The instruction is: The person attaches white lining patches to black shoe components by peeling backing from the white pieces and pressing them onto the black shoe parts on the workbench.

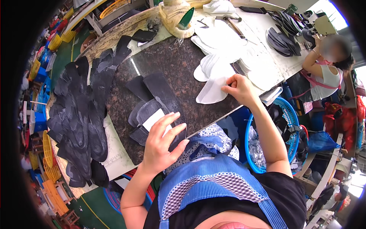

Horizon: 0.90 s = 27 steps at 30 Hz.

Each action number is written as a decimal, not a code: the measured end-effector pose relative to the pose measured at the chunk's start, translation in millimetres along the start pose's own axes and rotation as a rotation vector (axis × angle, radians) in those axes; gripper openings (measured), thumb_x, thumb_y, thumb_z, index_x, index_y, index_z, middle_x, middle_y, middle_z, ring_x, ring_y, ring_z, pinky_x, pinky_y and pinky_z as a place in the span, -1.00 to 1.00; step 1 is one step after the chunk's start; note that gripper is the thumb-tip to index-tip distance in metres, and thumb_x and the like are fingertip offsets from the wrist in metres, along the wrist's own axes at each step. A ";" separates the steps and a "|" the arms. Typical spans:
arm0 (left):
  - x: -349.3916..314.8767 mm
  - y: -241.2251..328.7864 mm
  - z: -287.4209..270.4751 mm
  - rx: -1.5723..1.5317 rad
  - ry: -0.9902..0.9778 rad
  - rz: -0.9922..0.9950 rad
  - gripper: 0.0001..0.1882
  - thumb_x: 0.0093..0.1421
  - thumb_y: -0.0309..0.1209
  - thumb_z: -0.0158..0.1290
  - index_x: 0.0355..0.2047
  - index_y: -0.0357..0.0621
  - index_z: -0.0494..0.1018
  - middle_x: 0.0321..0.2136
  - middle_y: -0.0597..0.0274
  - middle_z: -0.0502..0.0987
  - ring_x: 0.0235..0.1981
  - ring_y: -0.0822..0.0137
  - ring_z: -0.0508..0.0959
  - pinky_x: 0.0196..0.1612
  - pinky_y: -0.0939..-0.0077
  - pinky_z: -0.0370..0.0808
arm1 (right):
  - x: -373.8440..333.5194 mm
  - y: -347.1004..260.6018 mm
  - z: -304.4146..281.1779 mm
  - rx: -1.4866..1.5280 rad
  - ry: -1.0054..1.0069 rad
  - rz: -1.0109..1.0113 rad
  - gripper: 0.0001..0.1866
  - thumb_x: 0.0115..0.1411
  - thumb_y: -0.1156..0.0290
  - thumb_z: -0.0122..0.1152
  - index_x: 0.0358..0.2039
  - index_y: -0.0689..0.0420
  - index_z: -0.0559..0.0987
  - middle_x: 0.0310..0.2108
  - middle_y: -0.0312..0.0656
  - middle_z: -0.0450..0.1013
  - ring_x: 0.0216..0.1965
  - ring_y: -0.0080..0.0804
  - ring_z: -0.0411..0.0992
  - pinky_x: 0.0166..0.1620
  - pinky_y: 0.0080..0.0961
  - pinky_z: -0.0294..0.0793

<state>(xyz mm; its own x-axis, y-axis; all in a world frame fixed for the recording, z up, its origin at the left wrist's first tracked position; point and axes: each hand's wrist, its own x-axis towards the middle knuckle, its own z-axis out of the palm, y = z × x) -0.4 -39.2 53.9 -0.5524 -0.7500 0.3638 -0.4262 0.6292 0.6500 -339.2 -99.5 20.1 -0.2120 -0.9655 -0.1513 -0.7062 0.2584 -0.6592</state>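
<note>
My right hand [243, 90] is closed in a pinch on the edge of a white cut piece [214, 91] with a rounded end. Under and behind that piece lie more white cut pieces [207, 65], overlapping one another. With its fingers spread, my left hand [163, 143] hovers at a small group of dark grey cut pieces [160, 87] on the brown speckled slab [179, 57]. A small white piece [154, 118] lies on the dark ones, partly covered by my left fingers. Whether those fingertips touch anything I cannot tell.
A big heap of dark pieces [82, 110] covers the table's left end. A hammer [234, 27] and a pot with a green tool [187, 18] stand at the back. A blue basket [249, 145] is beside my right arm. Another person [328, 72] sits at the far right.
</note>
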 end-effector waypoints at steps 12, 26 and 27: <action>33.8 22.1 40.7 -0.842 0.040 -0.330 -0.52 0.29 -0.28 0.24 0.09 -0.34 0.44 -0.03 0.13 0.58 -0.10 0.28 0.61 -0.04 0.37 0.56 | -57.7 -89.6 24.5 1.225 -0.207 -0.069 -0.77 0.39 0.25 0.19 -0.33 0.13 0.52 -0.59 -0.43 0.36 -0.56 -0.71 0.25 -0.46 -0.71 0.18; 19.1 -20.9 15.0 -0.638 0.152 -0.573 -0.77 0.41 -0.34 0.07 -0.19 -0.29 0.57 -0.27 0.23 0.63 -0.23 0.45 0.62 -0.23 0.53 0.58 | -41.6 -69.1 43.8 0.577 0.208 -0.464 -0.90 0.22 0.57 0.27 -0.41 0.23 0.50 -0.52 -0.27 0.49 -0.49 -0.61 0.43 -0.35 -0.59 0.43; 12.6 -21.0 8.7 -0.442 0.157 -0.507 -0.81 0.37 -0.38 0.12 -0.20 -0.29 0.57 -0.27 0.24 0.63 -0.28 0.46 0.61 -0.24 0.54 0.55 | -39.6 -64.0 35.0 0.421 0.221 -0.543 -0.86 0.16 0.52 0.36 -0.33 0.23 0.54 -0.41 -0.19 0.54 -0.40 -0.45 0.51 -0.28 -0.50 0.51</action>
<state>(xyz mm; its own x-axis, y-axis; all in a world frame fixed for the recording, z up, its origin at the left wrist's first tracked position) -4.6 -60.1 39.0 -0.2370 -0.9714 0.0135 -0.2543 0.0755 0.9642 -261.9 -79.0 42.5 -0.0681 -0.9135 0.4012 -0.4402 -0.3334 -0.8337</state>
